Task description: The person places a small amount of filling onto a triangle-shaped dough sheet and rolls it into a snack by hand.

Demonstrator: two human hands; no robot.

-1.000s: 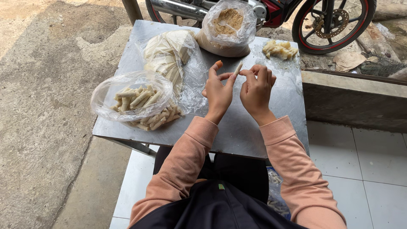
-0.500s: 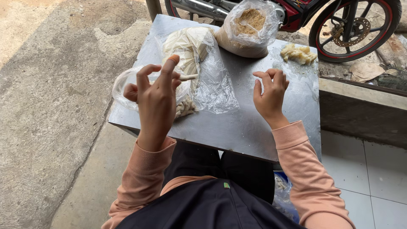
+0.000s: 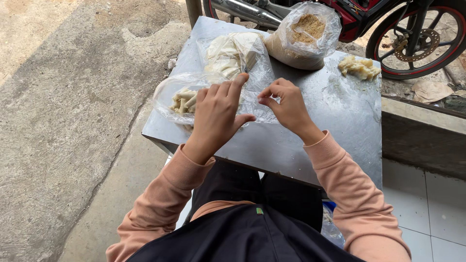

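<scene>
Head view. I see the left hand (image 3: 216,116) raised over the near left part of the metal table (image 3: 291,145), its grip spread, fingers fanned and holding nothing I can make out. It hovers just above a clear bag of rolls (image 3: 182,99), pale finger-shaped pieces lying on the table's left edge. The right hand (image 3: 286,106) is beside it, its grip pressed to a pinch of thumb and forefinger; whether it nips the thin plastic there or a scrap of filling I cannot tell. Behind the hands lies a bag of pale wrappers (image 3: 233,53), and beyond that a bag of crumbs (image 3: 303,36). A small heap of filling (image 3: 360,67) sits at the far right corner, well apart. I judge the step in hand to be reaching toward the bagged rolls; the next move calls for a light, precise pinch, as the plastic is flimsy.
</scene>
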